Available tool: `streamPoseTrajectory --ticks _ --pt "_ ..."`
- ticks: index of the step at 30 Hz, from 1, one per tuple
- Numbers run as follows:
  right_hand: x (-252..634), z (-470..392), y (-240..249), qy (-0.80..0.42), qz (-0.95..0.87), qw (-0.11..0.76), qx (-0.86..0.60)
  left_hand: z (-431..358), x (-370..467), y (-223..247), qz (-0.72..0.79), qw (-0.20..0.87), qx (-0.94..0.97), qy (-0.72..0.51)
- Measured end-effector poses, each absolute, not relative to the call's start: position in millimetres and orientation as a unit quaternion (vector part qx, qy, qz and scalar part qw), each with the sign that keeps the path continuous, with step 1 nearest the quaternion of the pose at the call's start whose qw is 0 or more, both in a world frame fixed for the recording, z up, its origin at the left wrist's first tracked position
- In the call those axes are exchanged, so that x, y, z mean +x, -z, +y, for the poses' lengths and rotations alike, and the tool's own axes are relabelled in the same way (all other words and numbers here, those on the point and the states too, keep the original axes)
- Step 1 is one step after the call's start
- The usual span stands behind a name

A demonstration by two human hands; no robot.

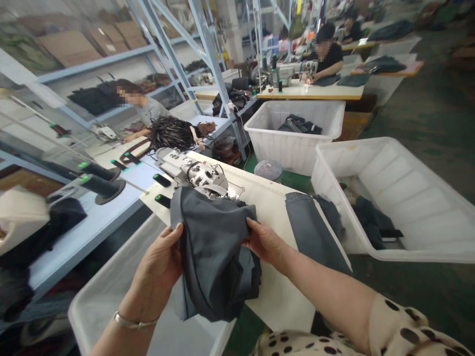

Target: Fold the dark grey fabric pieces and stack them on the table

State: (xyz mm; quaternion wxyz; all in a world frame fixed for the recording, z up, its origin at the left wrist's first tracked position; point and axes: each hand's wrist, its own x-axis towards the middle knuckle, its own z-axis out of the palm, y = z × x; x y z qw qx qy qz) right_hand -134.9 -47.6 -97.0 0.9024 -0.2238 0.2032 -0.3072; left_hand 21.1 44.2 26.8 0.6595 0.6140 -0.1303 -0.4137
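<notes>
A spotted sleeve (404,329) sits lowest, on the right arm. Both hands hold a bunched grey cloth (215,257) up over the white table (274,296) – left hand (161,262) pinched on its left edge, right hand (265,242) closed on the right side. A sewing machine (196,175) sits just behind, w/ more grey cloth (311,232) beside it.

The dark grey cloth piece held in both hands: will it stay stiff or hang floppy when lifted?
Probably floppy: the grey cloth folds and sags between the left hand and right hand. It seems light, since fingertips alone pinch it. It is unlikely to roll.
</notes>
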Motion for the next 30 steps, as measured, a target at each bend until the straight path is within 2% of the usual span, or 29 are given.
streamPoseTrajectory --ticks 4,5,7,9,11,14,18,19,21,25,27,30 --pt "-151 -83 77 0.416 0.266 0.731 -0.47 42 15 -17 -0.137 0.636 0.648 0.397" --pt "-155 -92 69 0.429 0.258 0.718 -0.484 42 15 -14 -0.141 0.627 0.656 0.396" --pt "-161 -103 56 0.429 0.205 0.755 -0.452 43 14 -9 -0.146 0.61 0.664 0.406" --pt "-163 -104 46 0.384 0.136 0.802 -0.436 44 13 -6 -0.147 0.595 0.662 0.432" --pt "-163 -93 41 0.296 0.091 0.802 -0.511 44 12 -4 -0.138 0.587 0.657 0.452" --pt "-161 -68 43 0.158 0.024 0.719 -0.676 43 13 -3 -0.118 0.59 0.664 0.445" --pt "-158 -49 50 0.137 -0.04 0.595 -0.791 45 23 1 -0.082 0.596 0.691 0.4" --pt "-158 -48 50 0.141 -0.032 0.604 -0.784 47 27 2 -0.069 0.596 0.697 0.393" --pt "-161 -50 46 0.149 -0.001 0.677 -0.721 53 34 1 -0.056 0.596 0.695 0.398" --pt "-175 -54 16 0.198 0.012 0.844 -0.498 70 51 -8 -0.09 0.608 0.664 0.425" --pt "-181 -52 2 0.185 -0.014 0.878 -0.442 76 65 -12 -0.124 0.616 0.65 0.427" --pt "-180 -44 14 0.136 -0.023 0.866 -0.482 77 95 -5 -0.179 0.605 0.635 0.446"
